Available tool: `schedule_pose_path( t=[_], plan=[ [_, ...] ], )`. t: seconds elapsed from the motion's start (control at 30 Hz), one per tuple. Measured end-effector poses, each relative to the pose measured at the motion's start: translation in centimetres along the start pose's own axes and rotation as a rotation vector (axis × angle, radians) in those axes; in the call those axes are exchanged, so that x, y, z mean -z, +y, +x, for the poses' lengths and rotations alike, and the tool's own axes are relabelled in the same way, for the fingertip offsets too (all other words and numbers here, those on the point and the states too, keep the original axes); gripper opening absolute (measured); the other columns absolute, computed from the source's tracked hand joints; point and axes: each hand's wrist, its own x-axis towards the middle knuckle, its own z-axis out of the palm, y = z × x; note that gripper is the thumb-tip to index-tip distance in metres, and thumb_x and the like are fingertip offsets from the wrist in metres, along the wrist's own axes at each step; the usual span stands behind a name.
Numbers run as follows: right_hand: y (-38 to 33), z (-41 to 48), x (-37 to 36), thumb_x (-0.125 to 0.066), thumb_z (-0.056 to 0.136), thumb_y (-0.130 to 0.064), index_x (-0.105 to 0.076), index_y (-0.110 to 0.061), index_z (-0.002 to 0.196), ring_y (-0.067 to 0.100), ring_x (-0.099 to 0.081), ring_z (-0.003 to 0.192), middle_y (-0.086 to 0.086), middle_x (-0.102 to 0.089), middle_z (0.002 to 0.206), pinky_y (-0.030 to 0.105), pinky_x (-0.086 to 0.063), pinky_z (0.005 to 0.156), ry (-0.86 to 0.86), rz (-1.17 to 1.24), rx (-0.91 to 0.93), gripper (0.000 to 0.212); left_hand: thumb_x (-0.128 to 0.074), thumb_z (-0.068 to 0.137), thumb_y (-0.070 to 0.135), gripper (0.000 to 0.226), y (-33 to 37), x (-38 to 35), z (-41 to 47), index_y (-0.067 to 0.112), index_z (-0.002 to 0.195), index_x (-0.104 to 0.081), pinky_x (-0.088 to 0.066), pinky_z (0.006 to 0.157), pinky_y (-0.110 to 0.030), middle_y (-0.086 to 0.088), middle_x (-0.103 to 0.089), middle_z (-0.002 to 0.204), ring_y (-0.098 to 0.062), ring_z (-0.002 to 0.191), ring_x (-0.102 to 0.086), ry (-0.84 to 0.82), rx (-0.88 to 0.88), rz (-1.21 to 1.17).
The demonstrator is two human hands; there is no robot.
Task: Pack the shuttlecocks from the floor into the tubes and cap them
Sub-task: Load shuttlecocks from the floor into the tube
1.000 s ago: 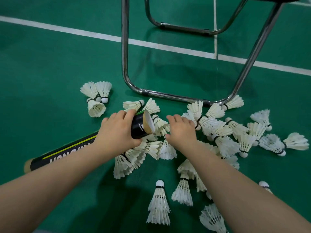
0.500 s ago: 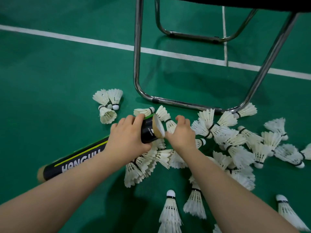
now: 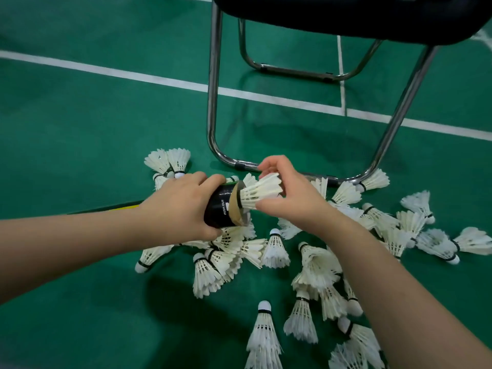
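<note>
My left hand [image 3: 179, 205] grips the open end of a black shuttlecock tube [image 3: 222, 210], which lies nearly flat, its mouth pointing right. My right hand [image 3: 288, 193] holds a white feather shuttlecock [image 3: 259, 192] by its skirt, cork end inside the tube's mouth, feathers still sticking out. Several loose shuttlecocks [image 3: 275, 249] lie scattered on the green floor below and to the right of my hands. Most of the tube's length is hidden behind my left hand and forearm.
A chair with chrome legs [image 3: 213, 102] and a dark seat [image 3: 346, 14] stands just beyond my hands; its floor rail [image 3: 343, 179] touches the pile. White court lines [image 3: 133, 75] cross the green floor. More shuttlecocks [image 3: 170, 159] sit at upper left of the pile.
My right hand picked a shuttlecock from the pile and brought it to the tube's mouth, cork first. The view shifted, bringing the chair seat into sight.
</note>
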Motion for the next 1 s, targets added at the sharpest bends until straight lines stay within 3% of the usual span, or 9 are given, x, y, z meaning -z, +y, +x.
schedule_pose_path(
  t=[0.1,0.23,0.33,0.43,0.5,0.63,0.8,0.9,1.0],
  plan=[
    [-0.6,0.2,-1.6,-0.063,0.075,-0.008,-0.032,-0.034,0.113,0.01,-0.051,0.085,-0.005,-0.043,0.115,0.016,-0.043,0.067,-0.003,0.034,0.024,0.056,-0.06,0.055,0.057,0.074,0.2,0.3,-0.5,0.028,0.12,-0.04,-0.044,0.079,-0.038,0.004,-0.05,0.093,-0.019,0.086,-0.051,0.049,-0.017,-0.005],
    [-0.5,-0.2,-3.1,-0.057,0.068,-0.021,-0.025,-0.046,0.123,0.007,-0.045,0.117,-0.017,-0.036,0.13,0.028,-0.042,0.095,-0.028,0.181,0.022,0.068,-0.068,0.057,0.055,0.075,0.3,0.0,-0.8,0.026,0.121,-0.041,-0.045,0.08,-0.037,0.003,-0.052,0.095,-0.02,0.088,-0.051,0.069,0.0,-0.066],
    [-0.2,-1.2,-3.0,-0.057,0.072,-0.03,-0.028,-0.045,0.127,0.001,-0.034,0.13,-0.021,-0.035,0.138,0.029,-0.033,0.104,0.062,0.274,0.025,0.064,-0.067,0.056,0.055,0.077,0.1,-0.2,-1.1,0.024,0.122,-0.041,-0.045,0.079,-0.035,0.001,-0.053,0.098,-0.02,0.09,-0.052,0.087,0.015,-0.107],
    [-0.1,-2.5,-3.5,-0.055,0.074,-0.028,-0.049,-0.038,0.113,-0.001,-0.048,0.117,-0.019,-0.053,0.122,0.035,-0.04,0.105,0.29,0.295,0.045,0.041,-0.072,0.06,0.051,0.075,-0.3,0.0,-1.6,0.024,0.123,-0.04,-0.044,0.079,-0.035,0.001,-0.052,0.102,-0.021,0.09,-0.051,0.089,0.041,-0.136],
    [-0.6,-3.3,-4.8,-0.053,0.074,-0.026,-0.055,-0.037,0.103,-0.002,-0.056,0.104,-0.017,-0.06,0.106,0.03,-0.047,0.097,0.299,0.306,0.068,0.031,-0.072,0.059,0.051,0.074,-0.7,0.1,-2.3,0.024,0.121,-0.041,-0.045,0.077,-0.034,0.001,-0.053,0.1,-0.021,0.089,-0.051,0.092,0.045,-0.134],
    [-2.2,-4.2,-8.2,-0.051,0.075,-0.031,-0.06,-0.043,0.093,0.001,-0.054,0.102,-0.025,-0.059,0.096,0.026,-0.045,0.089,0.119,0.161,0.095,0.024,-0.057,0.052,0.059,0.073,-1.8,-0.1,-3.9,0.024,0.114,-0.044,-0.047,0.072,-0.036,0.001,-0.054,0.093,-0.022,0.084,-0.054,0.101,0.078,-0.089],
    [-1.9,-3.3,-11.2,-0.048,0.069,-0.02,-0.057,-0.002,0.084,0.022,-0.042,0.068,0.02,-0.052,0.075,0.035,-0.034,0.061,-0.014,0.167,0.074,0.025,-0.041,0.05,0.063,0.078,-2.6,-1.7,-5.4,0.02,0.115,-0.046,-0.044,0.07,-0.037,-0.003,-0.056,0.093,-0.028,0.084,-0.055,0.153,0.1,-0.044],
    [-1.4,-2.1,-12.3,-0.05,0.06,-0.017,-0.051,-0.019,0.057,0.014,-0.035,0.061,-0.002,-0.042,0.056,0.03,-0.027,0.059,-0.147,0.229,-0.096,0.003,-0.044,0.053,0.063,0.078,-2.6,-2.5,-6.0,0.022,0.12,-0.044,-0.038,0.072,-0.037,-0.001,-0.055,0.098,-0.026,0.09,-0.054,0.114,0.103,-0.013],
    [-1.3,-0.8,-12.1,-0.055,0.059,-0.015,-0.056,-0.016,0.065,0.015,-0.041,0.068,-0.002,-0.048,0.067,0.029,-0.034,0.062,-0.357,0.312,-0.166,0.006,-0.051,0.056,0.064,0.076,-2.8,-3.4,-6.1,0.025,0.121,-0.042,-0.039,0.073,-0.037,0.0,-0.054,0.097,-0.025,0.089,-0.054,0.081,0.093,0.059]
  ],
)
